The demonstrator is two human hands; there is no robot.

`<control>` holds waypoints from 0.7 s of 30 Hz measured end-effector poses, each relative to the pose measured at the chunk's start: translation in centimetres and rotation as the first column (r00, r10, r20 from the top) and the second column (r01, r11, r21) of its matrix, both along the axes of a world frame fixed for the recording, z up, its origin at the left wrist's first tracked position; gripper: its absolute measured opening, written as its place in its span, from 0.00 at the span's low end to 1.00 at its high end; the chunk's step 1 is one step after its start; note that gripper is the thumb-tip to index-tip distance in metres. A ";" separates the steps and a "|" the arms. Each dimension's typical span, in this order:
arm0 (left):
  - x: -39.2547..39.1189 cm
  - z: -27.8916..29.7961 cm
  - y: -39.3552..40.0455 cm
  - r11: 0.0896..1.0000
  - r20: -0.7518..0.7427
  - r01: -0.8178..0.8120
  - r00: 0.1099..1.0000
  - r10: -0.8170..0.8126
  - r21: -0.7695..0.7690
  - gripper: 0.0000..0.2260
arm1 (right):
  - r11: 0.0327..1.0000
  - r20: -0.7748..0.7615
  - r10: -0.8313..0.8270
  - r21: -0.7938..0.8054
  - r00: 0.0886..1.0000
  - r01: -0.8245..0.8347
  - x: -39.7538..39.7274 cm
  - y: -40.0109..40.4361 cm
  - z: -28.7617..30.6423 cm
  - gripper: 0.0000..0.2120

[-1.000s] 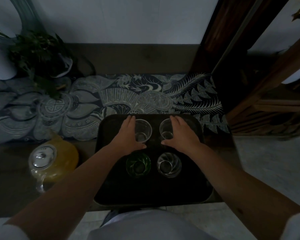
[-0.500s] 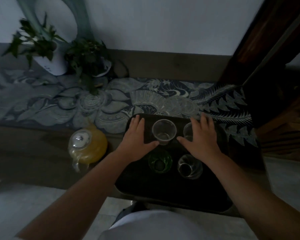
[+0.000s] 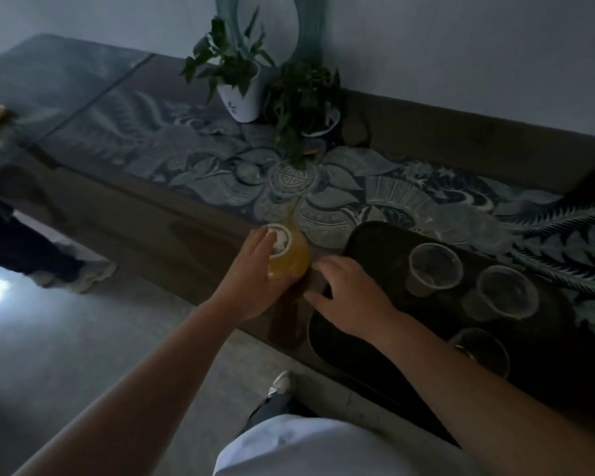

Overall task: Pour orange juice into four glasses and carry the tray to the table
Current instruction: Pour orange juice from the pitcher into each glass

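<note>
Item: juice pitcher (image 3: pixel 287 256), round-bodied, full of orange juice, pale lid on top; stands on the table (image 3: pixel 145 218) just left of the dark tray (image 3: pixel 368 242)
Left hand (image 3: pixel 251 280): fingers curled around the near side of the pitcher and over the lid edge; whether the grip is firm, cannot tell
Right hand (image 3: pixel 349 300): fingers loose and spread, holding nothing, above the tray's left edge, close beside the pitcher
Glasses: two clear ones, far glass (image 3: pixel 434 266) and right glass (image 3: pixel 505 292), plus a near glass (image 3: pixel 480 348) at the tray's front; a fourth is not seen; all look empty

Handling note, as judgement: secure the pitcher by body or handle, steady the lid, lift slowly as it is heavy, bring the spout over the nearest glass before tilting; pour low to avoid splashing on the patterned runner (image 3: pixel 323 194)
</note>
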State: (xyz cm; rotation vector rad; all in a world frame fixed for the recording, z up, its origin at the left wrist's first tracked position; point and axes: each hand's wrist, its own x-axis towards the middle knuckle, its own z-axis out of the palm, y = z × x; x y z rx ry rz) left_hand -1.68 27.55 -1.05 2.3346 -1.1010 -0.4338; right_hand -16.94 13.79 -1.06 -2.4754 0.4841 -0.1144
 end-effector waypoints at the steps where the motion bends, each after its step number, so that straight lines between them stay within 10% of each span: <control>1: 1.2 -0.3 0.3 1.000 -0.001 -0.001 1.000 0.001 -0.002 0.38 | 0.999 -0.021 0.019 0.030 1.000 -0.018 1.0 0.9 -0.6 0.23; 11: 11.0 -4.4 -0.8 0.968 -0.069 0.249 0.967 -0.246 0.037 0.32 | 0.801 -0.326 -0.162 0.508 0.931 0.317 9.0 7.8 -7.1 0.17; 21: 13.3 -6.1 -2.6 0.903 -0.098 0.425 0.898 -0.430 -0.070 0.26 | 0.146 -0.408 -0.424 0.850 0.809 0.505 11.5 8.9 -6.7 0.10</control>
